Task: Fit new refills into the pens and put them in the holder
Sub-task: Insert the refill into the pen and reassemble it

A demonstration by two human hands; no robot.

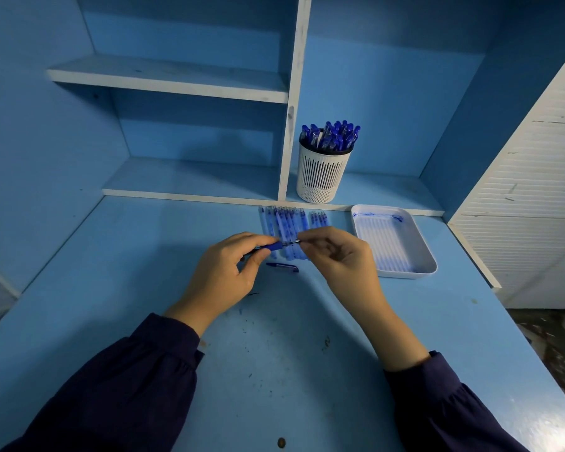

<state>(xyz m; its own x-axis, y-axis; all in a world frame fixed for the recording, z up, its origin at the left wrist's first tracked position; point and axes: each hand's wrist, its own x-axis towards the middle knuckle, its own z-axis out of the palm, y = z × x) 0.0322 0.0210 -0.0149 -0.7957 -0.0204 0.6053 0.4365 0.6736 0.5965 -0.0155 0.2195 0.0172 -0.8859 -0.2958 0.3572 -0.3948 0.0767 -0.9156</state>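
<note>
My left hand (224, 272) grips a blue pen barrel (273, 246) held level above the desk. My right hand (338, 254) pinches the pen's tip end (294, 243), right at the barrel's mouth. Below them a blue pen cap (282, 267) lies on the desk. Behind my hands lies a row of several clear blue pens (286, 223). A white slotted holder (322, 172) stands on the low shelf, packed with several blue-capped pens (331, 135). A white tray (426, 256) to the right holds several pale refills (384, 243).
The blue desk (274, 347) has ink marks and scuffs. Blue shelving with white edges (292, 102) rises behind it. A white slatted panel (529, 177) closes in the right side. My dark sleeves cover the near edge.
</note>
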